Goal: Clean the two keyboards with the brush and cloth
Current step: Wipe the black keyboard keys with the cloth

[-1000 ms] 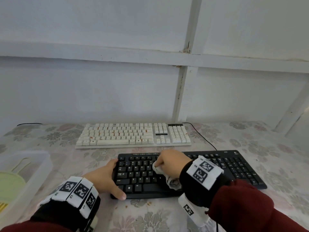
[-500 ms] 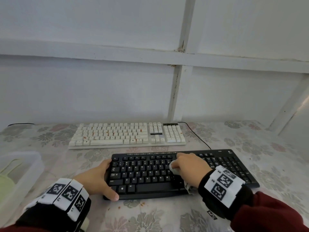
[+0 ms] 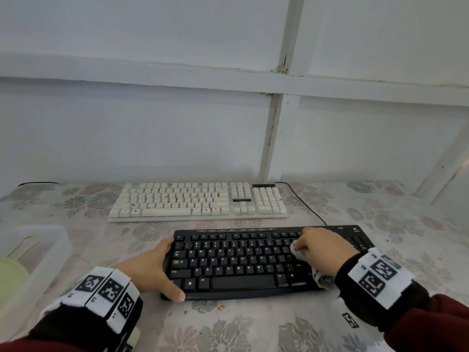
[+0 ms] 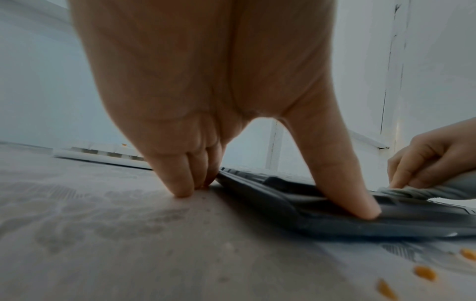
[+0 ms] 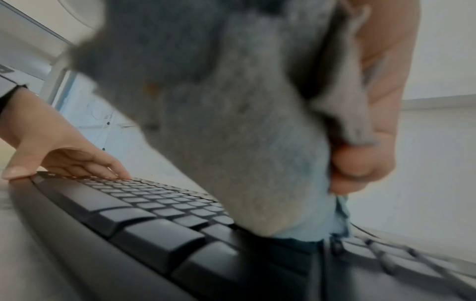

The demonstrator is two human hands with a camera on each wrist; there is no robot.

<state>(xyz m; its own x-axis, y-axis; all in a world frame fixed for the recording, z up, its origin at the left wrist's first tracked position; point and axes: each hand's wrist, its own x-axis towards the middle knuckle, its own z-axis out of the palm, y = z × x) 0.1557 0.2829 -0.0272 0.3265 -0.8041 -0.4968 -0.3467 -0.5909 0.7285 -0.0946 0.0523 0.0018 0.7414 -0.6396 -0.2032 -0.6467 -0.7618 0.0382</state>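
A white panelled wall with peeling painted battens stands behind a tabletop (image 3: 380,224) covered in a faded floral cloth. At the left edge a clear plastic box (image 3: 38,250) is cut off by the frame, and what lies in it shows only as pale green and yellow shapes, too vague to name; the brush cannot be picked out in any view. The right hand (image 3: 322,247) hides the keys under it on the black keyboard (image 3: 241,262), and in the right wrist view the cloth (image 5: 231,132) fills most of the picture, blurred. The right hand is clenched around this soft grey-white cloth, a bunched wad pressed on the keys near the right end of the main letter block, with a loose tail trailing off the front edge. A second ago that hand was wiping near the middle of the keyboard; it has moved rightward along the rows since. The left hand (image 3: 152,270) has stayed at the keyboard's left end, fingers straight with their tips down on the tabletop beside it and thumb pressed on the front corner, bracing without gripping. The black keyboard is low, matte plastic with flat keys. Behind it, apart, lies the white keyboard (image 3: 198,201), with taller cream keycaps spotted with orange-brown stains. Orange crumbs (image 4: 425,272) lie on the tabletop near the black keyboard's front edge.
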